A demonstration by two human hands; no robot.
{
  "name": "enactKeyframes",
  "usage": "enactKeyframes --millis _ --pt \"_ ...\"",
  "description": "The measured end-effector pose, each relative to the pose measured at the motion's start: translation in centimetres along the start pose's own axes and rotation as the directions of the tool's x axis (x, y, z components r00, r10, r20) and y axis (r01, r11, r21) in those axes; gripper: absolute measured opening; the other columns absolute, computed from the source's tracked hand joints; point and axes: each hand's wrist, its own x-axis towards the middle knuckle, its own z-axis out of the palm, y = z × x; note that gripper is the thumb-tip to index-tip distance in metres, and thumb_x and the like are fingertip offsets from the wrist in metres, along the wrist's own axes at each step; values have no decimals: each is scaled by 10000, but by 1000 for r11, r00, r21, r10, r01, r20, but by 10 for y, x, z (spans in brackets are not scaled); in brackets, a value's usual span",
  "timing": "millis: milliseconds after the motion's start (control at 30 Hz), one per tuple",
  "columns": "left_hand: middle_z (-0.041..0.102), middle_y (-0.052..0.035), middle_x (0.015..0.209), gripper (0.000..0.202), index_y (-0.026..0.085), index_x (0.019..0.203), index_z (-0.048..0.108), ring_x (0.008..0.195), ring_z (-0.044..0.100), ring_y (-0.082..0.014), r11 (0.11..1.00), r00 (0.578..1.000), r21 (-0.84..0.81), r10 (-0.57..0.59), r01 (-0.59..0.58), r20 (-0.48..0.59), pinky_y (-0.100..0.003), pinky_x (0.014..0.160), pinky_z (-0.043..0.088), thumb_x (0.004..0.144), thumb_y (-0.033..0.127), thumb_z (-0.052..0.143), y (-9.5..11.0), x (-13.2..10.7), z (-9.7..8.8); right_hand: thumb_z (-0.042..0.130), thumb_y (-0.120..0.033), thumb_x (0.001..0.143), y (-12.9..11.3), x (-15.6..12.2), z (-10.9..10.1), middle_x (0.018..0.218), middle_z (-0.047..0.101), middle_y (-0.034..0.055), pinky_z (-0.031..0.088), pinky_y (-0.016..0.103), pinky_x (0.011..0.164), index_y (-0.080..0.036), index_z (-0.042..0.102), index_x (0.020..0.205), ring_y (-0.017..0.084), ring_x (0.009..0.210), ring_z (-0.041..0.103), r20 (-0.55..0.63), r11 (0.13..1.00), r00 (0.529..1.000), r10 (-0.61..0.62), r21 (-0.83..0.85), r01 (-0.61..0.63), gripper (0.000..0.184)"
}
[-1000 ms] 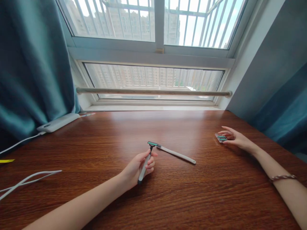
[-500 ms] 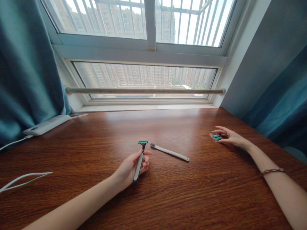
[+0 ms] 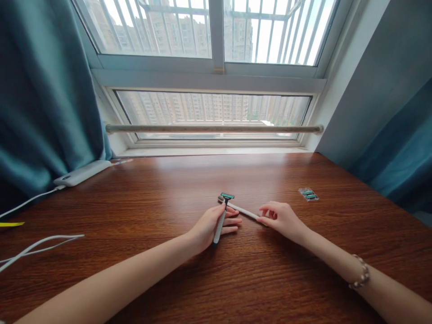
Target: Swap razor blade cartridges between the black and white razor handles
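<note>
A safety razor (image 3: 220, 226) with a green-striped head and a grey handle is held in my left hand (image 3: 205, 229). The thumb presses on its handle while the other fingers stretch out beneath. On the table lies a white toothbrush (image 3: 245, 211) with grey bristles, its head just behind the razor's head. My right hand (image 3: 281, 220) has its thumb and curled fingers at the toothbrush's handle end, which they hide. Farther right, apart from both hands, is a small clear pack (image 3: 308, 194) with green-striped blade cartridges.
The brown wooden table (image 3: 168, 288) runs back to a barred window (image 3: 216, 112). At the back left a white power strip or similar device (image 3: 84, 173) carries a cable. A white cable loop (image 3: 47, 245) and a yellow strip (image 3: 11, 224) lie at the left edge.
My right hand has left the blade pack and moved left to the toothbrush. My left hand, holding the razor, has shifted right, closer to the toothbrush, and its fingers have straightened.
</note>
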Motion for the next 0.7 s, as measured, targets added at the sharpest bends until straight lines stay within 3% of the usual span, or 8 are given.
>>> enactKeyframes --millis 133,333,433,567,700 --pt "607 -171 964 249 102 816 533 794 629 -210 1000 998 4 -12 12 -66 -339 710 524 824 335 444 -2 13 18 556 -260 738 -11 -7 15 612 552 11 373 238 548 -190 674 721 124 564 501 -45 991 999 19 -132 -25 138" --pt "592 -80 736 269 131 799 516 663 606 -148 983 985 160 115 -93 -132 -291 643 505 856 325 340 -9 57 64 574 -287 697 4 -13 -17 637 651 7 389 228 569 -196 684 663 143 599 578 -131 956 968 213 -176 -235 147" --pt "542 -33 614 310 142 748 535 620 578 -139 955 967 260 191 -144 -166 -265 604 478 859 338 322 -16 89 97 583 -320 675 21 -22 -39 642 668 -6 403 226 587 -213 687 662 151 620 601 -231 905 920 318 -215 -367 150" --pt "545 -13 591 293 144 697 579 669 571 -156 876 938 438 301 -202 -170 -256 620 441 836 318 388 -27 131 138 580 -323 664 48 -40 -65 711 684 26 409 259 635 -188 681 701 180 662 612 -383 835 842 380 -249 -490 173" --pt "565 -16 581 347 117 650 586 657 575 -154 777 930 593 345 -209 -124 -284 643 439 846 332 397 -39 168 164 581 -322 661 72 -53 -77 674 675 37 403 270 608 -175 671 692 192 641 611 -458 779 782 422 -258 -571 175"
